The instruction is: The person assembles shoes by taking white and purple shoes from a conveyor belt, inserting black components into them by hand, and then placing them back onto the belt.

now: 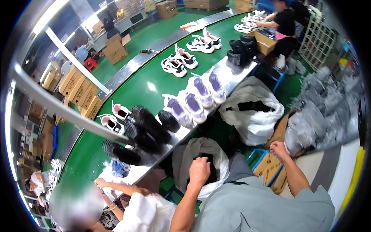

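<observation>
The two hands were well apart, fingers curled; whether either gripped anything could not be told. The left hand (200, 170) showed over the nearer of two pale sacks (185, 154), both on the person's side of the silver worktop (234, 77). Farther from the worktop, the right hand (279, 150) was near grey plastic bags (307, 133). Four lavender shoes (193, 107) stood on the worktop; beyond it, four black-and-white shoes (173, 68) stood on the green belt (133, 87).

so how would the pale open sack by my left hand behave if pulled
The sack likely feels floppy, as its rim is creased and slumped. Pulled from one side, its wide, loose mouth would probably deform. Weight is hard to judge: the inside looks dark.
</observation>
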The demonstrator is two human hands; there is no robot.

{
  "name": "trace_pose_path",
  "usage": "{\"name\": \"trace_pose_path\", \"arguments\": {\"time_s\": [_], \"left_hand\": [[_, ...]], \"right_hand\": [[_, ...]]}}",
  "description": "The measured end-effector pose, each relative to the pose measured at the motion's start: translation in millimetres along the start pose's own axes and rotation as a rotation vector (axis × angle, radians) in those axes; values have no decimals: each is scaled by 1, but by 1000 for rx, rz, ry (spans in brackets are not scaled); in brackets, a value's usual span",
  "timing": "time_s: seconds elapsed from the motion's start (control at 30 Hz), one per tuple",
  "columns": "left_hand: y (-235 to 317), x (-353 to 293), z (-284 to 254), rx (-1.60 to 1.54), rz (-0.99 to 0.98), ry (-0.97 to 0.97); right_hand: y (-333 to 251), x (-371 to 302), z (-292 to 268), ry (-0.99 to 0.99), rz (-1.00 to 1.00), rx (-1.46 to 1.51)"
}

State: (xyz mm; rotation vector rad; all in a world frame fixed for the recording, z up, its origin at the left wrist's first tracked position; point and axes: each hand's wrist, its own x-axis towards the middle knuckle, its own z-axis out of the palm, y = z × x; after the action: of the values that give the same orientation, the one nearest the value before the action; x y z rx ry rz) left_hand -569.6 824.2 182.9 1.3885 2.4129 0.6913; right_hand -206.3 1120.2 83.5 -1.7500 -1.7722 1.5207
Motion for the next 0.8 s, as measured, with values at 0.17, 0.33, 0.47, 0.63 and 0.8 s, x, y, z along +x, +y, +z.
{"name": "trace_pose_path", "arguments": {"time_s": [0.17,0.33,0.47,0.63,0.8], "left_hand": [[81,109,28,-140,184,-214],[132,185,-9,-246,199,-48],[145,241,-54,-277,249,140],[83,326,-65,-115,156,339],[13,460,-85,249,-121,195]], "right_hand": [[-80,98,-15,61,-449,-282],[-202,175,10,-147,-605,-209],[-258,209,50,-222,-728,-244],[-286,231,84,-362,-713,-286],[-377,296,72,-247,-903,-436]]}}
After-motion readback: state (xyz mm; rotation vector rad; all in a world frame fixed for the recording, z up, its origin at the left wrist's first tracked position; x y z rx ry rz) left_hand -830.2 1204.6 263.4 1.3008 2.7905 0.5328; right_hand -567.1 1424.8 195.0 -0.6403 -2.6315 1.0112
